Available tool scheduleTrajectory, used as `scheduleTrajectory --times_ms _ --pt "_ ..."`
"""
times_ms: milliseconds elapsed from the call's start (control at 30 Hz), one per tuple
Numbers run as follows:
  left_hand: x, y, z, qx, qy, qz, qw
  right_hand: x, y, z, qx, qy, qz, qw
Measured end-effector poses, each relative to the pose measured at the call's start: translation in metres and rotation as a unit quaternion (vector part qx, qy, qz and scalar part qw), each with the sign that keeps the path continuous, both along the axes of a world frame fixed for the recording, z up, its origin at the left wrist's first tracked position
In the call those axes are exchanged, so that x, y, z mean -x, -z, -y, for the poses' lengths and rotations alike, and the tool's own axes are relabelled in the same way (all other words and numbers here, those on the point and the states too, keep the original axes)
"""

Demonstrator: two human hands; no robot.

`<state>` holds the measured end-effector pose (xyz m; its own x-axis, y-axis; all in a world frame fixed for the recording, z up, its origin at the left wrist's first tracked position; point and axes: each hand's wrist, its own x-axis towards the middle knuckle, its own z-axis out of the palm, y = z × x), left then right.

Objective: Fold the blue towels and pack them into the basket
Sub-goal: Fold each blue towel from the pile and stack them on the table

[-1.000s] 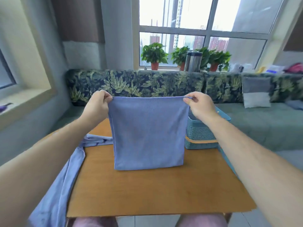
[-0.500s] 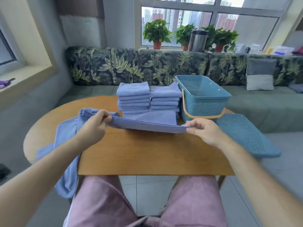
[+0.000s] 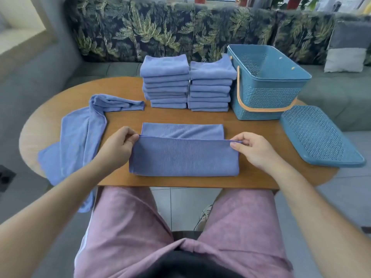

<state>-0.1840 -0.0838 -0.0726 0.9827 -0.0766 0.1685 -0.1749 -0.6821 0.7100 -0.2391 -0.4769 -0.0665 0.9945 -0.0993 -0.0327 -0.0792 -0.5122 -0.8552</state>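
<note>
Towel in work [image 3: 183,157] lies flat on the worktop [image 3: 180,116], near edge, right in front of me. It's doubled over: the top layer's far edge stops short of the layer under it, so a strip of the lower layer shows beyond.

My left hand [image 3: 118,146] pinches the top layer's left corner, thumb over curled fingers. My right hand [image 3: 253,149] pinches the right corner btwn thumb and forefinger, other fingers loosely bent. Both hold cloth only, nothing else.

Progress, as I judge it: this towel is mid-fold. The edges aren't lined up yet, and it needs at least one more fold to match the finished ones.

Behind it, 2 stacks of folded towels stand touching side by side, left stack [image 3: 165,85] and right stack [image 3: 210,87], several apiece. So most of the folding looks done.

Left of me, unfolded towel [image 3: 80,133] sprawls off the worktop's edge. One or more pcs, can't tell which.

Basket [image 3: 269,97] sits just right of the stacks, orange handle down. No towel shows in the part of the inside I can see, so packing hasn't started afaict. Its lid [image 3: 321,137] lies off, beside it on the right.

Left to do: finish this fold, fold the loose cloth, load both stacks into the basket.
</note>
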Motion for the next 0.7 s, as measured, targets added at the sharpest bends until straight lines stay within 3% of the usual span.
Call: scheduleTrajectory --times_ms 367,567,633,700 --pt "-0.115 0.029 0.033 0.003 -0.073 -0.035 0.997 -0.118 0.031 -0.021 0.103 0.123 0.009 0.987" --pt "-0.13 0.049 0.03 -0.061 -0.08 -0.012 0.995 -0.134 0.052 -0.026 0.16 0.151 0.01 0.976" --pt "-0.127 0.05 0.031 -0.103 -0.096 0.021 0.99 -0.129 0.051 -0.033 0.251 0.16 0.048 0.953" --pt "-0.116 0.048 0.044 -0.175 -0.081 0.125 0.973 -0.118 0.049 -0.048 0.365 0.154 0.144 0.907"
